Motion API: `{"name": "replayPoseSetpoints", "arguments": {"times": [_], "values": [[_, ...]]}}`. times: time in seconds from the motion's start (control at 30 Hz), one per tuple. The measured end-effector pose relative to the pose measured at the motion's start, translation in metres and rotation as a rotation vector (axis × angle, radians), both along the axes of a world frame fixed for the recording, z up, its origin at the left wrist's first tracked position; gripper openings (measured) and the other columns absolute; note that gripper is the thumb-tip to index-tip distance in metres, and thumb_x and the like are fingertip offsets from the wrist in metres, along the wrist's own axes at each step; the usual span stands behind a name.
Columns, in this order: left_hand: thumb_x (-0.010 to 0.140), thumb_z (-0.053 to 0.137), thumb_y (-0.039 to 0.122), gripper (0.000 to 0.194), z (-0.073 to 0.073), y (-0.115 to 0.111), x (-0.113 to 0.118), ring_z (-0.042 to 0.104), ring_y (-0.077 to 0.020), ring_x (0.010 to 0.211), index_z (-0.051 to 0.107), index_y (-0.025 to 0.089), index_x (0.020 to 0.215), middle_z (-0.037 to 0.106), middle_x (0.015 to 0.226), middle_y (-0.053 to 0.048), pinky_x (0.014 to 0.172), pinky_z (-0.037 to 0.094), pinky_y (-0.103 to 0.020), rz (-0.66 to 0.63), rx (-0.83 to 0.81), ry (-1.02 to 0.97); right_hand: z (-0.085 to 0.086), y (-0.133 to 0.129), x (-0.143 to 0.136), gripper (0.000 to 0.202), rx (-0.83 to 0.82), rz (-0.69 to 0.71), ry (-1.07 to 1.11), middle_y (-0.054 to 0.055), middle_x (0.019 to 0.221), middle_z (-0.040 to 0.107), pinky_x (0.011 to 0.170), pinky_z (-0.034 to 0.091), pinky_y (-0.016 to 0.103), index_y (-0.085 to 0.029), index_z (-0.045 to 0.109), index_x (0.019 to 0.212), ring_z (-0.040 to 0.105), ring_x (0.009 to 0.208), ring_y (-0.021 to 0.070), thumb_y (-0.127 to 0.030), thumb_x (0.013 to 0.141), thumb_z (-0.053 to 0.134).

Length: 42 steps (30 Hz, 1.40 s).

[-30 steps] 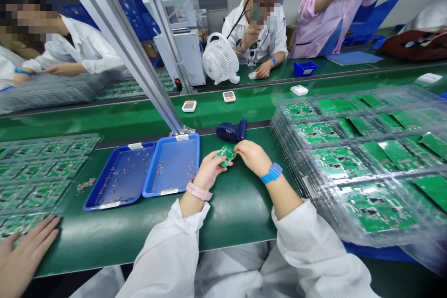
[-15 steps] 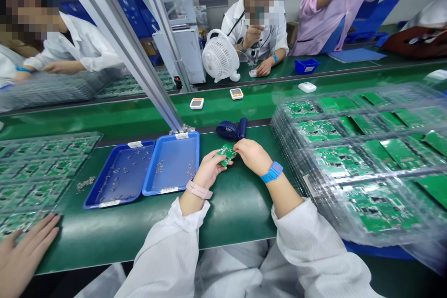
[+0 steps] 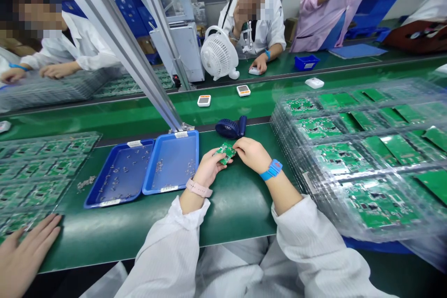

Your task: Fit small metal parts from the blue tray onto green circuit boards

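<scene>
A small green circuit board [image 3: 226,152] is held above the bench, tilted toward me. My left hand [image 3: 209,166] grips it by its near left side, thumb on top and fingers beneath. At the board's right edge, my right hand [image 3: 252,153] has thumb and forefinger pinched together. Whatever those fingertips hold, if anything, is too small to make out. Just beyond the board lies a dark blue handheld fan [image 3: 228,127]. Left of my hands are two blue trays, the nearer tray [image 3: 174,149] and the farther tray [image 3: 123,160], with small metal parts scattered in both.
Stacked clear plastic trays of circuit boards [image 3: 344,158] stand at the right, others [image 3: 42,163] at the left. Loose metal parts [image 3: 85,183] lie beside the blue trays. Another person's hand [image 3: 31,242] rests lower left. A metal post [image 3: 122,46] rises ahead; a conveyor [image 3: 153,111] runs behind.
My hands keep nearly the same hold on the board. Across the conveyor, a co-worker's raised hand has shifted. Small white devices on the belt have moved slightly right.
</scene>
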<state>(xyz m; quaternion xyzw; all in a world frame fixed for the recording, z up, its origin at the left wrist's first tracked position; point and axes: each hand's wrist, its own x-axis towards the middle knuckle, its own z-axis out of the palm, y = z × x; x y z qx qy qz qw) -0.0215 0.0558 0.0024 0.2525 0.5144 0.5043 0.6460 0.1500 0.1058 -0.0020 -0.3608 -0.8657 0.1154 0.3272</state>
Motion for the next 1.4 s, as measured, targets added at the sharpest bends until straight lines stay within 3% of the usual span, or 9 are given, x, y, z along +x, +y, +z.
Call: {"name": "replayPoseSetpoints", "arguments": {"times": [0.23, 0.67, 1.07, 1.4], "values": [[0.077, 0.065, 0.011, 0.023, -0.001, 0.001, 0.000, 0.070, -0.0161, 0.068, 0.062, 0.010, 0.099, 0.072, 0.092, -0.012, 0.052, 0.050, -0.019, 0.002, 0.002, -0.011, 0.000, 0.001, 0.004, 0.019, 0.081, -0.005, -0.124, 0.009, 0.095, 0.069, 0.088, 0.046, 0.034, -0.015, 0.068, 0.093, 0.061, 0.091, 0.0207, -0.008, 0.092, 0.050], [0.076, 0.066, 0.010, 0.022, -0.005, 0.002, -0.001, 0.070, -0.0165, 0.067, 0.064, 0.009, 0.098, 0.071, 0.088, -0.010, 0.051, 0.051, -0.020, -0.003, 0.002, -0.013, 0.003, -0.003, 0.003, 0.021, 0.245, 0.025, -0.283, 0.009, 0.092, 0.067, 0.077, 0.038, 0.032, -0.015, 0.067, 0.088, 0.053, 0.083, 0.0201, -0.010, 0.095, 0.048], [0.078, 0.061, 0.005, 0.013, -0.004, 0.001, -0.001, 0.068, -0.0153, 0.062, 0.063, 0.007, 0.090, 0.071, 0.079, -0.012, 0.054, 0.050, -0.020, 0.023, -0.016, -0.030, -0.005, -0.002, 0.001, 0.019, 0.218, 0.054, -0.232, 0.006, 0.079, 0.064, 0.076, 0.040, 0.030, -0.017, 0.061, 0.089, 0.053, 0.077, 0.0191, -0.008, 0.094, 0.046], [0.078, 0.060, 0.003, 0.012, -0.006, 0.003, -0.002, 0.068, -0.0164, 0.063, 0.064, 0.007, 0.088, 0.070, 0.078, -0.011, 0.057, 0.052, -0.023, 0.026, -0.018, -0.039, -0.008, -0.005, -0.002, 0.017, 0.187, 0.019, -0.208, 0.005, 0.085, 0.067, 0.074, 0.039, 0.028, -0.018, 0.060, 0.092, 0.056, 0.079, 0.0179, -0.007, 0.093, 0.046]]}}
